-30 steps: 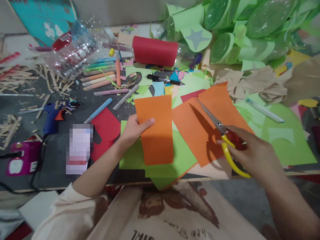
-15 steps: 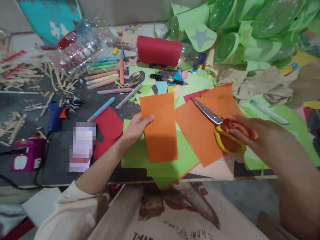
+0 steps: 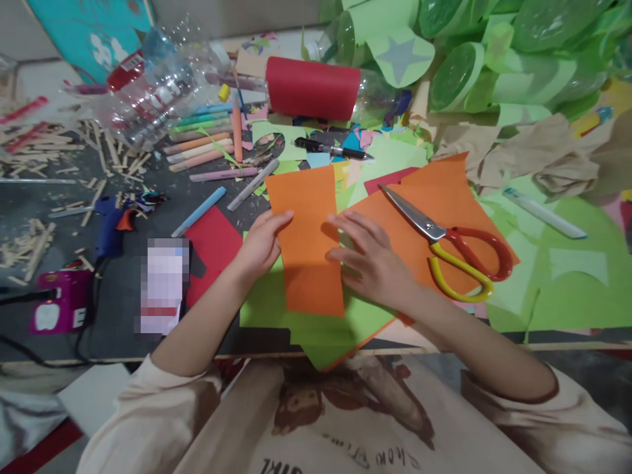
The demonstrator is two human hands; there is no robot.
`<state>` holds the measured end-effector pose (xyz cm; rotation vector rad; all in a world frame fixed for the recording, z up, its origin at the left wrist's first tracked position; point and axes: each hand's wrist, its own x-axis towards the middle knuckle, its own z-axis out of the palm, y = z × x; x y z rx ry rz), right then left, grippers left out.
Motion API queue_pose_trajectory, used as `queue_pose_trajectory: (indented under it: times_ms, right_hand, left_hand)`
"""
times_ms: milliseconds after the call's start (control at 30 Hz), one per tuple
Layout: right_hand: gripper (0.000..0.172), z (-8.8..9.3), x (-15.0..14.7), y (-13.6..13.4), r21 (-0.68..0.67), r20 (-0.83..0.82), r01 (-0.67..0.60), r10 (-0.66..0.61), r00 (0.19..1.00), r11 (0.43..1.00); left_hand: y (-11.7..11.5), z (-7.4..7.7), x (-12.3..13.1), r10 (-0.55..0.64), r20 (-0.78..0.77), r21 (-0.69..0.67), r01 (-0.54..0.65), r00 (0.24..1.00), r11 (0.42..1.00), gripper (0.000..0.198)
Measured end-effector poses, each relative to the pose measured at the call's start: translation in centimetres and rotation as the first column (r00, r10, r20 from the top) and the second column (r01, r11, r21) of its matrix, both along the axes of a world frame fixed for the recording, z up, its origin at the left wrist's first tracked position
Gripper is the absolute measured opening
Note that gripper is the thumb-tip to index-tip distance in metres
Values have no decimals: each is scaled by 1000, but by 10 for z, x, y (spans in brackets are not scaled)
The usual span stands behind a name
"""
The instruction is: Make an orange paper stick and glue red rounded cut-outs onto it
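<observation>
My left hand [image 3: 264, 240] pinches the left edge of an orange paper rectangle [image 3: 311, 247], thumb on top. Held above green sheets [image 3: 266, 306], the rectangle stands nearly upright in the view. At its right edge is my right hand [image 3: 368, 257], fingers spread and nothing gripped; whether the fingertips touch the paper I cannot tell. Scissors [image 3: 437, 234] with one red and one yellow handle lie with blades nearly closed on a larger orange sheet [image 3: 444, 191], to the right of my right hand.
A phone [image 3: 162, 283], a blue glue gun [image 3: 109, 220] and a purple box [image 3: 62, 299] with a cable lie left. Markers [image 3: 202, 141], a pen [image 3: 336, 150] and a red-wrapped bottle [image 3: 313, 87] are behind. Green-wrapped bottles [image 3: 523, 82] and crumpled brown paper [image 3: 543, 155] fill the back right.
My right hand has let go of the scissors, which now lie on the larger orange sheet, and has moved left to the orange rectangle. My left hand has shifted slightly left and away with the rectangle.
</observation>
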<state>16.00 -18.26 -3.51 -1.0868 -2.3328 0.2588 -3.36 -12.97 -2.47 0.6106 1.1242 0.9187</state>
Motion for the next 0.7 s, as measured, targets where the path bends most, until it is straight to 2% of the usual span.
queue_pose_trajectory:
  times_ms: [100,167,233,333,400,567,700]
  right_hand:
    - [7,-4,-2,6,-14,-128,-44,42,991,999]
    - [12,-7,-5,11,-52,-249,17,-29,968,999]
    - [24,-9,-7,15,-151,-353,92,-141,925,984]
    - [37,-9,-8,19,-364,-432,109,-271,860,925]
    - [40,-8,-6,20,-464,-451,83,-315,835,882]
    - [41,-5,-1,20,-575,-453,30,-349,820,818]
    - [40,-2,2,20,-604,-502,-13,-368,783,797]
  left_hand:
    - [1,1,2,-35,97,-84,44,995,996,22]
    - [2,0,4,-36,102,-153,52,994,987,24]
    - [3,-3,6,15,72,-180,-2,997,984,27]
    - [2,-7,7,79,63,-105,-72,995,992,41]
    - [-2,-8,6,35,80,-17,-33,996,999,50]
    - [-10,-5,4,-181,27,172,174,983,970,49]
    - [-10,-3,6,-198,-7,179,195,980,964,45]
